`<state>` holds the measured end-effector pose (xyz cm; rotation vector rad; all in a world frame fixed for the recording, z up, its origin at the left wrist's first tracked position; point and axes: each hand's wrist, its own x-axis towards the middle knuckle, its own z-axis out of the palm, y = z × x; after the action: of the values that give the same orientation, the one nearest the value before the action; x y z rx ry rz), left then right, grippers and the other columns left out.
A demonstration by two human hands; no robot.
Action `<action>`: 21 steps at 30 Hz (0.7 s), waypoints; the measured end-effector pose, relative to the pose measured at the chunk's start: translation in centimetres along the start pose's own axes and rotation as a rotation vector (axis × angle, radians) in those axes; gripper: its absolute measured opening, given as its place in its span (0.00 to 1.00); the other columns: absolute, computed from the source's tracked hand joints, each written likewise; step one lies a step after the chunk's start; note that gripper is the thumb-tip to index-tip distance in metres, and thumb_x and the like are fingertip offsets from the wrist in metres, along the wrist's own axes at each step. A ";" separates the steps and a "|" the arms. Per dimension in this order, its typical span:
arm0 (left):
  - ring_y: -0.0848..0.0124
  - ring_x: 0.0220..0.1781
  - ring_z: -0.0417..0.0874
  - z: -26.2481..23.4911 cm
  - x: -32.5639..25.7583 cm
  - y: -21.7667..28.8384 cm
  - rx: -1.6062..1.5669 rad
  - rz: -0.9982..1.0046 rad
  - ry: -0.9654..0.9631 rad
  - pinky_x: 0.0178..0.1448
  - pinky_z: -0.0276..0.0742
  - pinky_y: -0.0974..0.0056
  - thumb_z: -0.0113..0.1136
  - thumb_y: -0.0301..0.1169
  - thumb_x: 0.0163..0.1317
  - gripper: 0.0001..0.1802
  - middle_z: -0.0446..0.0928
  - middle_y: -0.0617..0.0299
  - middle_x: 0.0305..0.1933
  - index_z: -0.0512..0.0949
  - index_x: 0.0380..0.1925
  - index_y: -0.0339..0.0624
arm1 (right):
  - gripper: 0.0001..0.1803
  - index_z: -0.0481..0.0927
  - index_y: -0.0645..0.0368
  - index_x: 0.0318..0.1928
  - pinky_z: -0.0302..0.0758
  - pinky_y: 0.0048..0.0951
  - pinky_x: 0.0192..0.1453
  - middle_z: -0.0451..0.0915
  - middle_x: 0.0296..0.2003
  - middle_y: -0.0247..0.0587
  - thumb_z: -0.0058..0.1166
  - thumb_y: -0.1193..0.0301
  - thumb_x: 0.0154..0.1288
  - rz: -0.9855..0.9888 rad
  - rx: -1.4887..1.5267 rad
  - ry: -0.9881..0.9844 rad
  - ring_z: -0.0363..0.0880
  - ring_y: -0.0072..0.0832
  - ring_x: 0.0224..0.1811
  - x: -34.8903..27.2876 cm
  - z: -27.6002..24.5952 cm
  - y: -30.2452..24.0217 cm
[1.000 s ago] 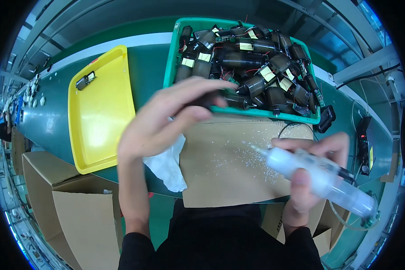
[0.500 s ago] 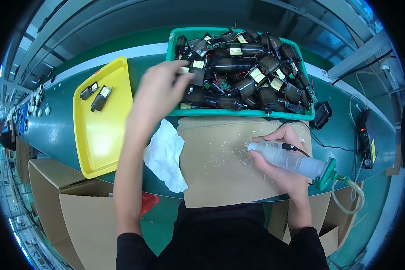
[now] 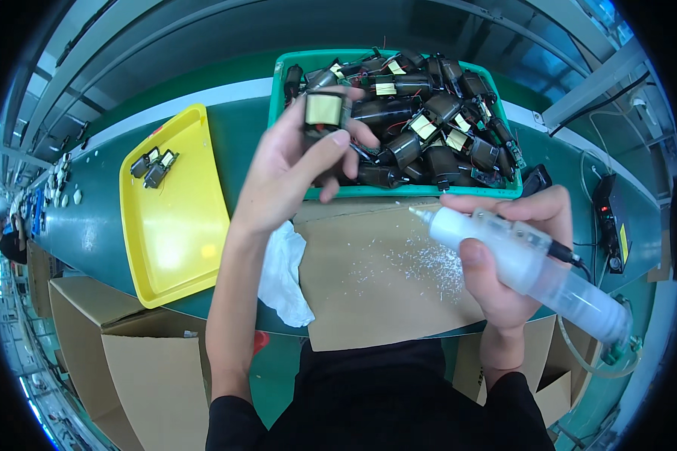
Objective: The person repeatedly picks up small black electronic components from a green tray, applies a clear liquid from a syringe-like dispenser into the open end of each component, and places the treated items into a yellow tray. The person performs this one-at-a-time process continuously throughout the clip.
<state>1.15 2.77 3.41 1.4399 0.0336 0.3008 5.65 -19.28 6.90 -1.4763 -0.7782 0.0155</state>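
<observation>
A: From the head view, how far along does the work look?

B: Early, I judge. The left hand (image 3: 293,169) has its grip clenched on one small black part (image 3: 325,114) with a yellow label, lifted just in front of the green bin (image 3: 278,90). The bin is heaped full of the same kind of part. Only two or three finished-looking pieces (image 3: 152,165) lie in the yellow tray (image 3: 180,248), at its far end; the rest of the tray is bare.

A: And the right hand?

B: The right hand (image 3: 511,255) is grasping a clear syringe-like dispenser (image 3: 519,263), its white nozzle pointing left toward the lifted part but well apart from it. A thin black cable runs from its back end. So nothing is applied to this part yet, as far as I can tell.

A: What about the surface?

B: A sheet of brown cardboard (image 3: 376,278) lies on the green desk (image 3: 248,135) just in front of the person, speckled with white flecks. A crumpled white cloth (image 3: 286,270) lies on its left edge, between cardboard and tray.

A: The room?

B: A workshop line. The desk runs long to both sides, open cardboard boxes (image 3: 128,353) stand below on the left, a small black unit with a red light (image 3: 608,225) sits at right, and another person (image 3: 7,240) is at the far left edge.
</observation>
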 end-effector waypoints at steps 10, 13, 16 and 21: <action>0.75 0.35 0.75 2.4 -1.8 -2.8 -0.469 -0.172 -0.399 0.26 0.68 0.72 0.53 0.65 0.55 0.52 0.74 0.58 0.40 0.59 0.62 0.27 | 0.27 0.56 0.59 0.39 0.80 0.38 0.44 0.80 0.33 0.63 0.62 0.60 0.58 0.045 0.103 0.015 0.83 0.45 0.36 0.2 1.9 -0.1; 0.74 0.35 0.75 2.1 -2.0 -2.6 -0.508 -0.210 -0.420 0.27 0.68 0.72 0.57 0.68 0.49 0.55 0.74 0.58 0.38 0.61 0.61 0.27 | 0.27 0.54 0.57 0.38 0.80 0.41 0.44 0.80 0.32 0.63 0.62 0.60 0.58 0.039 0.137 0.028 0.82 0.45 0.36 -0.1 2.0 0.1; 0.74 0.34 0.75 1.9 -1.9 -2.3 -0.456 -0.190 -0.411 0.26 0.68 0.71 0.59 0.67 0.48 0.55 0.73 0.57 0.37 0.63 0.59 0.25 | 0.27 0.55 0.57 0.39 0.80 0.41 0.44 0.80 0.32 0.62 0.61 0.59 0.58 0.041 0.155 0.042 0.82 0.43 0.34 -0.1 2.3 0.2; 0.74 0.33 0.76 1.9 -2.3 -2.7 -0.535 -0.205 -0.350 0.26 0.71 0.69 0.63 0.64 0.46 0.54 0.73 0.57 0.36 0.64 0.58 0.25 | 0.28 0.54 0.57 0.38 0.80 0.42 0.43 0.80 0.32 0.61 0.62 0.59 0.58 0.065 0.126 0.025 0.82 0.45 0.34 -0.2 2.3 0.2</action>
<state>-0.20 0.11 0.65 0.9294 -0.1714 -0.1118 4.53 -17.28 6.40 -1.3796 -0.6962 0.0933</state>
